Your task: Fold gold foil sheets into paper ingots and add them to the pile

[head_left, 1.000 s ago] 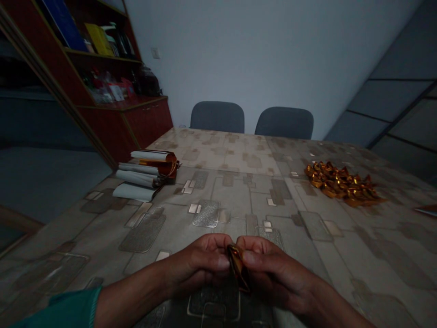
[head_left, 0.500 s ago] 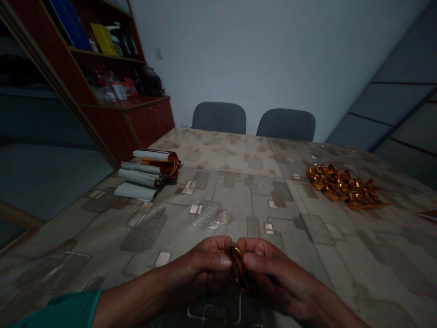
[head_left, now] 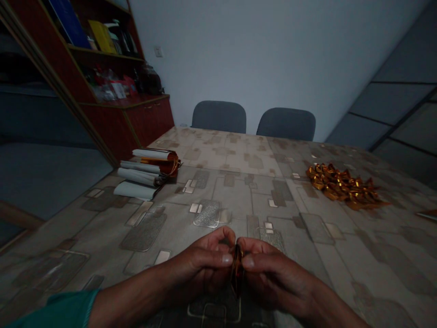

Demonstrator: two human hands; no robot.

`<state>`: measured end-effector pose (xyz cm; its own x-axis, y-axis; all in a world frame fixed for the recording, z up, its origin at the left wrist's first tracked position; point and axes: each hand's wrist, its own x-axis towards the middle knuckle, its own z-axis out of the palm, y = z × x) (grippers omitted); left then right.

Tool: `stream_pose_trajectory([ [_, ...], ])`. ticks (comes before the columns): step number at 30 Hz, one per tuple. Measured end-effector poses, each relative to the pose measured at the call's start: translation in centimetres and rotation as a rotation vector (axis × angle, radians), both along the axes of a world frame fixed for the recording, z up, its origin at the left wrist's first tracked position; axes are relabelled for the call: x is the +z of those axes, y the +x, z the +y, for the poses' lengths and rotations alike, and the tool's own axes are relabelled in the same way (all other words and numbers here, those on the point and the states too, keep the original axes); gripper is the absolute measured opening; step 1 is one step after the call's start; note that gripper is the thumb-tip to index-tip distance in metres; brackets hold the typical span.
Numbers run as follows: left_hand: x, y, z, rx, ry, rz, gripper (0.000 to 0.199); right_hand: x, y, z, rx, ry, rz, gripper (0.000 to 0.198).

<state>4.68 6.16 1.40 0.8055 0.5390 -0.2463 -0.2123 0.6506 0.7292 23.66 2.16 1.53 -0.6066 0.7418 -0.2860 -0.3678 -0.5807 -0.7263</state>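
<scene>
Between my two hands, near the table's front edge, is a small folded piece of gold foil paper [head_left: 236,275], held upright with its narrow edge toward me. My left hand [head_left: 208,259] pinches its left side between thumb and fingers. From the right, my right hand [head_left: 273,269] presses thumb and fingers on the opposite side. The lower fingers of both hands are in shadow. On the right of the table lies a cluster of folded gold foil pieces [head_left: 344,184], set close together in rows.
A stack of rolled or bent foil sheets [head_left: 139,175], grey on the outside and gold inside, lies at the table's left. Two grey chairs [head_left: 218,116] stand at the far edge. A flat item [head_left: 426,214] shows at the right edge. A wooden cabinet [head_left: 146,118] stands back left.
The foil piece has turned from slanting to nearly upright and looks narrower. My left index finger has risen a little. Both hands stay in about the same place.
</scene>
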Motion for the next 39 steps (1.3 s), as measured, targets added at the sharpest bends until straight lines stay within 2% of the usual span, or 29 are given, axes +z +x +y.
stream_pose_trajectory([
  [3, -0.1, 0.0, -0.1, 0.011, -0.056, -0.038, 0.031, -0.1, 0.2, 0.0, -0.081, -0.076, 0.051, 0.034],
  [10, -0.1, 0.2, -0.1, 0.041, -0.048, -0.039, 0.03, -0.2, 0.6, 0.5, -0.042, -0.066, 0.073, 0.033],
  [14, 0.0, 0.1, -0.1, 0.056, -0.02, -0.008, 0.035, -0.3, 0.5, 0.7, -0.05, -0.021, 0.085, 0.027],
  [20, -0.7, 0.5, -0.2, 0.081, 0.1, 0.031, 0.05, -0.5, 0.1, 0.6, -0.077, -0.007, 0.041, 0.022],
  [26, -1.0, 0.7, -0.2, 0.123, 0.166, 0.085, 0.052, -0.7, -0.1, 0.6, -0.106, -0.048, 0.031, 0.023],
  [30, -0.9, 0.8, -0.2, 0.125, 0.155, 0.092, 0.052, -0.2, -0.2, 0.6, -0.117, -0.077, 0.032, 0.025],
  [39, -1.0, 0.8, -0.1, 0.168, 0.178, 0.105, 0.047, 0.3, -0.4, 0.7, -0.147, -0.053, 0.042, 0.024],
])
